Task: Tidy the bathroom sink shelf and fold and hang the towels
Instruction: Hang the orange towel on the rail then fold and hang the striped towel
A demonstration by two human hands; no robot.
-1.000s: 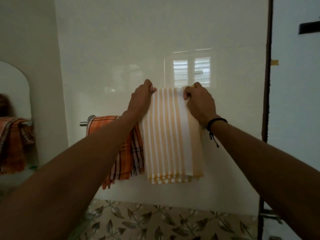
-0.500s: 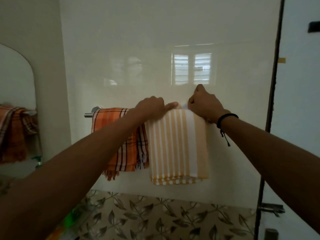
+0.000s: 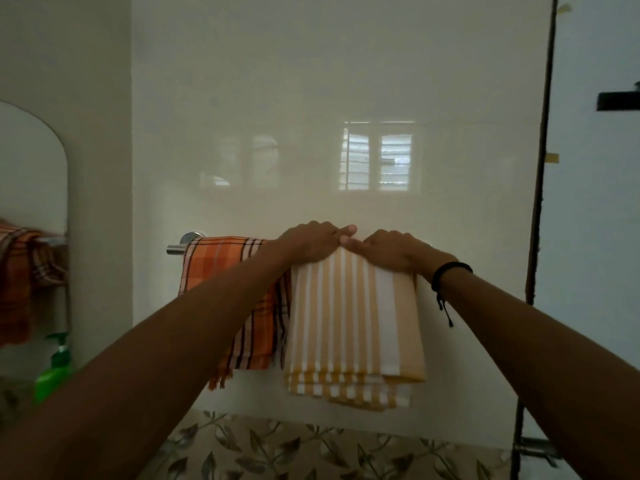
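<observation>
A folded yellow-and-white striped towel (image 3: 353, 327) hangs over the metal towel bar (image 3: 176, 249) on the white wall. My left hand (image 3: 311, 242) and my right hand (image 3: 391, 251) lie flat on its top fold over the bar, fingers straight, fingertips nearly touching. An orange checked towel (image 3: 221, 268) hangs on the same bar just to the left, partly behind my left forearm. The bar's right part is hidden under the towels.
A mirror (image 3: 31, 202) at the far left reflects the orange towel. A green pump bottle (image 3: 55, 368) stands below it. Leaf-patterned tiles (image 3: 311, 452) run along the bottom. A dark vertical door edge (image 3: 540, 202) stands at the right.
The hands lowered the striped towel onto the bar, then went from gripping its top corners to lying flat on the fold, moving toward each other. The camera view shifted upward.
</observation>
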